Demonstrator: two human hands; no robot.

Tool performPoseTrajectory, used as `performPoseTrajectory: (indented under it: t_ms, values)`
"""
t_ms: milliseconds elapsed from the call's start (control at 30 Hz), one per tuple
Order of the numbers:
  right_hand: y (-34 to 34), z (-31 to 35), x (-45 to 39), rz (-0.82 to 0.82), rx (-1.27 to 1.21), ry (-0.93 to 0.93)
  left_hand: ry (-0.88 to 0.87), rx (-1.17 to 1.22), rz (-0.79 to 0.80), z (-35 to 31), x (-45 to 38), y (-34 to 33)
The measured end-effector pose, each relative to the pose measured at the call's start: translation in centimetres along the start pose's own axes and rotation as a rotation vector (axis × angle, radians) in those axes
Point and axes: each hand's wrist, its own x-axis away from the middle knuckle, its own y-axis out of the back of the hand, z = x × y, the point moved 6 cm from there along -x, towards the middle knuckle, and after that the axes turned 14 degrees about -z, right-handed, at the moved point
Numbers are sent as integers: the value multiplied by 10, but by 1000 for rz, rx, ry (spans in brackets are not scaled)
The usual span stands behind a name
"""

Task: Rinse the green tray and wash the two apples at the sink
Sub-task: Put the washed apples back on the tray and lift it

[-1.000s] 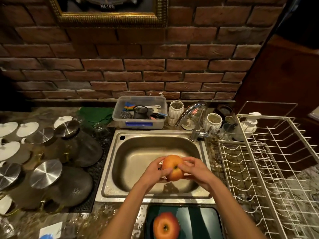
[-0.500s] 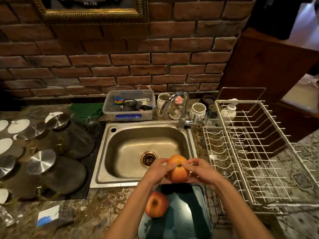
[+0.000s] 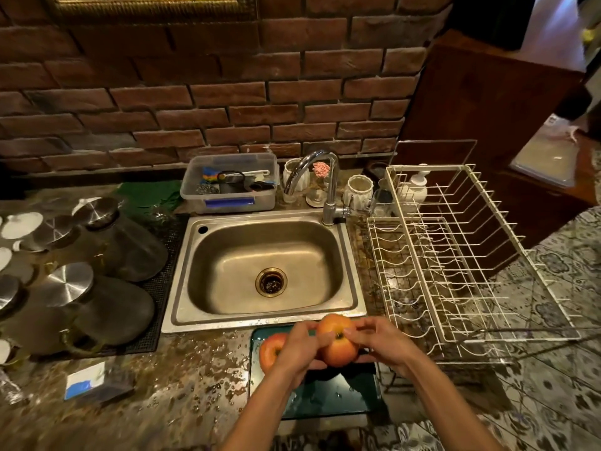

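Note:
Both my hands hold a red-orange apple point(image 3: 338, 341) just above the green tray point(image 3: 328, 400), which lies on the wet counter in front of the steel sink point(image 3: 266, 271). My left hand point(image 3: 296, 349) grips the apple's left side and my right hand point(image 3: 379, 345) pinches its right side with fingers over the top. A second apple point(image 3: 271, 351) lies on the tray's left end, partly hidden behind my left hand. The tap point(image 3: 320, 183) stands behind the sink with no water running.
A white wire dish rack point(image 3: 455, 255) fills the counter right of the sink. Glass jars with steel lids point(image 3: 100, 278) stand on a dark mat to the left. A clear plastic tub of utensils point(image 3: 229, 182) and white cups sit behind the sink. Water drops cover the counter.
My hands carried the apple back from over the sink basin to above the tray. The view pulled back and tilted down, showing the drain and more of the tray.

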Motion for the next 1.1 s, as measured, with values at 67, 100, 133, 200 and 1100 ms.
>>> performPoseTrajectory:
  t_ms: [67, 100, 133, 200, 1100]
  values:
    - [1, -8, 0, -16, 8, -3, 1, -18, -19, 7, 1, -4]
    - [1, -11, 0, -24, 13, -3, 3, -29, -30, 10, 1, -5]
    - [1, -15, -1, -30, 17, -3, 9, -36, -39, 13, 1, -7]
    - [1, -22, -4, -38, 23, -10, 28, -36, -51, 18, 1, -10]
    - [-7, -52, -7, -89, 133, -22, 100, -43, -99, 47, -7, -13]
